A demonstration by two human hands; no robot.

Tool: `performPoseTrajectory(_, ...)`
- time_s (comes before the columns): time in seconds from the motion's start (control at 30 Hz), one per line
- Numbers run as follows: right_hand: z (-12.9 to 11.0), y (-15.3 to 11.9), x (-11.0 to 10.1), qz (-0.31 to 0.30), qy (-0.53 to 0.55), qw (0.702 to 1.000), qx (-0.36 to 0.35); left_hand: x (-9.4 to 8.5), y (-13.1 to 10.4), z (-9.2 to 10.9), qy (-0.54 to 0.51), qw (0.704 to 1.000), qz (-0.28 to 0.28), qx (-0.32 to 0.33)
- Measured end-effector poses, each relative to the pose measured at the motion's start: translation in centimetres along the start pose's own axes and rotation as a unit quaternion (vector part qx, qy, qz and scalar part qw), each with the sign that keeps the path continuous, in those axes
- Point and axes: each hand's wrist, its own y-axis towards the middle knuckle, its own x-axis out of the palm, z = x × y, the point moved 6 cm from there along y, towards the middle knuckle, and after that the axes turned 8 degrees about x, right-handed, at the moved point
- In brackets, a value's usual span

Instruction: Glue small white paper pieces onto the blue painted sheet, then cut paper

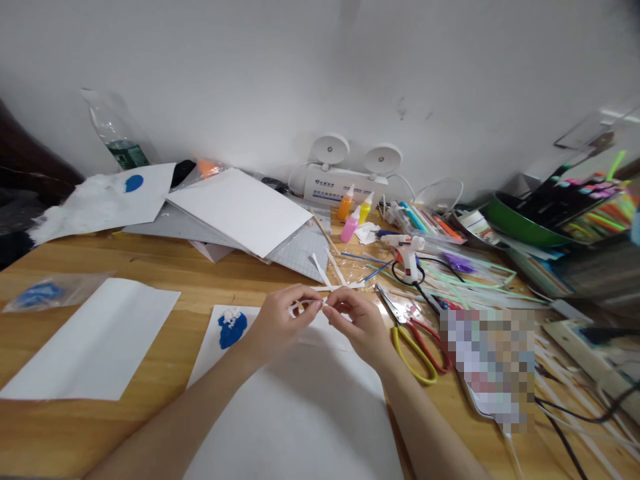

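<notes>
My left hand and my right hand meet over a large white sheet, both with fingers pinched. Between the fingertips runs a thin white strip, curled and mostly hidden by the fingers. Just beyond the hands lie more white strips. On the left part of the sheet is a blue patch with white crumbly bits on top. To the right of my right hand rest scissors, their handles red and yellow.
A glue gun stands behind the scissors, its cord trailing right. Small orange, yellow and pink bottles stand near a white emergency light. At left lie a white sheet and a plastic bag.
</notes>
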Motion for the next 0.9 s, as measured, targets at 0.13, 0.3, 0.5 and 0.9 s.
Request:
performPoseTrajectory(0.13,0.12,-0.03,0.06,-0.004,-0.006,1.000,0.011,0.03,0.01,0.16,0.010,1.000,-0.010,0.002)
performPoseTrajectory(0.3,0.57,0.06,0.14,-0.006,-0.004,1.000,0.022,0.21,-0.08,-0.04,0.007,1.000,-0.027,0.001)
performPoseTrajectory(0.5,0.04,0.00,0.02,-0.007,-0.016,1.000,0.001,0.03,0.04,0.14,0.017,1.000,-0.010,0.010)
performPoseTrajectory(0.9,-0.37,-0.03,-0.01,-0.007,-0.031,0.999,-0.029,0.02,-0.11,0.02,0.015,1.000,0.009,0.016)
